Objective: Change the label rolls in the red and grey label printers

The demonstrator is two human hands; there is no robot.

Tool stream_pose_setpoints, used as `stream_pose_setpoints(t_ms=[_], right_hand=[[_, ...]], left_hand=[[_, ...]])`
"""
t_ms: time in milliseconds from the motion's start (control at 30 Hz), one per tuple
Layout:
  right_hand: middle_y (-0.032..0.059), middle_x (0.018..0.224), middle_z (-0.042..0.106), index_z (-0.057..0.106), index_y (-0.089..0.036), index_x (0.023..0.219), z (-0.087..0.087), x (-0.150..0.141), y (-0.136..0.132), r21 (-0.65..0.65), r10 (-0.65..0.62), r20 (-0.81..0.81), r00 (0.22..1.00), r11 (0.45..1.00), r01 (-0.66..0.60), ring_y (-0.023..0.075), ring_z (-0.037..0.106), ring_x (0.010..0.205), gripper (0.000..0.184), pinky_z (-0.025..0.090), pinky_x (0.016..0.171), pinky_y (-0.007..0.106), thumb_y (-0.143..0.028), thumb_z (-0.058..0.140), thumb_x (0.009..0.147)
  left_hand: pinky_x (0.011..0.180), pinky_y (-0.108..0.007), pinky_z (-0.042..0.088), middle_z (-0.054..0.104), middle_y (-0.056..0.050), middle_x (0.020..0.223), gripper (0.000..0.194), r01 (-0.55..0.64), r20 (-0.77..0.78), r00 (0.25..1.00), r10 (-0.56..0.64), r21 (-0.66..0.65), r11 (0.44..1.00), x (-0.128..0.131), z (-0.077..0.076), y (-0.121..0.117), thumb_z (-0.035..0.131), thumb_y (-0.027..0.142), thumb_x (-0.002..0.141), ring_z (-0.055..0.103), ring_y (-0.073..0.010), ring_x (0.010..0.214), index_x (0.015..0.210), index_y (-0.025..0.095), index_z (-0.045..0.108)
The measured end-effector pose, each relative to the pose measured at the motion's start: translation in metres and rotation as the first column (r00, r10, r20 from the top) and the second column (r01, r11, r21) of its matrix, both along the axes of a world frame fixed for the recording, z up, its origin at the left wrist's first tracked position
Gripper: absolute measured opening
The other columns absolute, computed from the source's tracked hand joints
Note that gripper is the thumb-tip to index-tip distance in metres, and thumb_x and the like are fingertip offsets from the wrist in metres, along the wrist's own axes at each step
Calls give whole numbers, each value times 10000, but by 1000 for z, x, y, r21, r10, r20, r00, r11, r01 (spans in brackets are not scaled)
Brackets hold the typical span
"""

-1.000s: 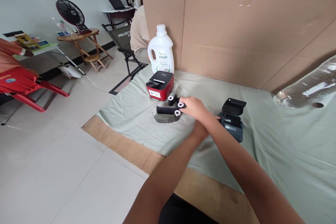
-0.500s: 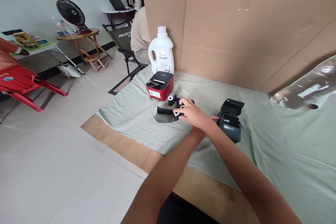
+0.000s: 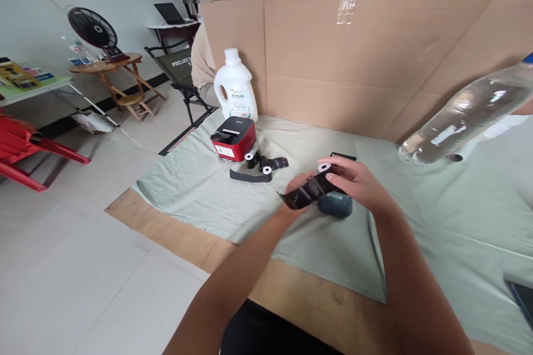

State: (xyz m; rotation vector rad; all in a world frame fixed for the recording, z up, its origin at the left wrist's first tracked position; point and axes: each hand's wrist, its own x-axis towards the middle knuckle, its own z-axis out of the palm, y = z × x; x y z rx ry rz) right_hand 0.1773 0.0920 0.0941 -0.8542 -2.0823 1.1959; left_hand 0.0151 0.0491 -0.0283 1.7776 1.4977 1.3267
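Note:
My right hand (image 3: 356, 180) is closed on a roll of black glossy tape (image 3: 323, 176) with a white core, gripping it between thumb and fingers. A loose strip from the roll slants down to the left. Behind that strip is my left hand (image 3: 297, 183); the strip hides its fingers, so I cannot tell whether it grips anything. Just beyond and below the roll sits a dark blue-grey printer (image 3: 335, 206) with its lid up, partly hidden by the right hand. Several more black rolls (image 3: 266, 171) lie left of the hands, one with its strip unrolled.
A red and black printer (image 3: 234, 138) stands behind the loose rolls, in front of a white detergent jug (image 3: 236, 89). Cardboard (image 3: 333, 66) walls off the back. A large clear plastic bottle (image 3: 462, 111) leans at right. A dark flat device (image 3: 520, 294) lies at the right edge.
My right hand has lifted a black roll from the group and brought it right, above the dark printer. My left hand has moved left, behind the strip. The view has turned right.

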Motion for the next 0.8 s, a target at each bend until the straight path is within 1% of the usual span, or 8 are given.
stream_pose_setpoints(t_ms=[100, 167, 267, 333, 367, 467, 600, 800], right_hand=[[84, 1251, 745, 705, -246, 1260, -7, 41, 20, -12, -88, 118, 989, 996, 90, 299, 694, 1183, 424, 541, 1035, 462, -387, 703, 860], [87, 1244, 756, 715, -240, 1235, -16, 54, 32, 56, -146, 205, 968, 989, 137, 307, 686, 1215, 398, 516, 1082, 488, -351, 702, 853], [78, 1228, 767, 733, -237, 1154, -30, 54, 44, 174, -163, 282, 946, 978, 116, 297, 703, 1182, 291, 520, 1071, 481, -273, 650, 877], [72, 1222, 770, 729, -236, 1145, -38, 46, 48, 207, -135, 312, 941, 976, 71, 289, 704, 1172, 269, 521, 1057, 466, -232, 624, 897], [74, 1211, 773, 728, -231, 1142, -41, 42, 50, 222, -131, 331, 935, 973, 58, 290, 702, 1168, 263, 519, 1051, 461, -214, 620, 902], [97, 1181, 776, 719, -207, 1148, -51, 34, 54, 267, -167, 399, 902, 962, 60, 301, 697, 1145, 259, 517, 1024, 456, -171, 622, 910], [125, 1190, 745, 706, -183, 1156, -65, 33, 60, 307, -193, 444, 875, 950, 53, 293, 689, 1119, 251, 515, 994, 426, -148, 618, 924], [129, 1157, 673, 697, -177, 1107, -81, 28, 57, 386, -245, 519, 819, 922, 31, 302, 611, 1123, 254, 501, 940, 411, -94, 608, 884]], left_hand=[[1092, -439, 520, 656, -177, 1339, 594, -20, -17, 1000, 23, 133, 991, 5, -1, -8, 637, 342, 984, 646, -275, 1188, 1520, 135, 485], [1117, -454, 496, 627, -173, 1394, 651, 8, -116, 993, 20, 231, 973, 9, -1, -13, 663, 423, 966, 613, -283, 1247, 1539, 177, 475], [1091, -441, 477, 635, -121, 1401, 434, 153, -386, 922, -35, 281, 947, 14, -1, -18, 614, 427, 1000, 598, -269, 1259, 1406, 277, 641], [1055, -418, 468, 652, -79, 1383, 321, 237, -515, 854, -72, 262, 935, 16, -2, -19, 565, 313, 1018, 587, -253, 1253, 1295, 330, 725], [1040, -408, 461, 662, -66, 1365, 329, 260, -552, 830, -79, 258, 930, 16, -2, -19, 541, 252, 1015, 578, -248, 1252, 1252, 344, 750], [960, -376, 450, 700, -61, 1222, 394, 252, -586, 809, -58, 255, 934, 15, -4, -18, 492, 157, 1003, 585, -222, 1143, 1178, 351, 787], [838, -346, 417, 675, -57, 989, 400, 176, -565, 825, 6, 269, 947, 14, -7, -15, 465, 167, 1020, 566, -189, 917, 1154, 343, 799], [809, -335, 393, 642, -46, 911, 406, 155, -541, 841, 19, 274, 949, 16, -12, -13, 450, 165, 1033, 549, -181, 868, 1160, 334, 797]])
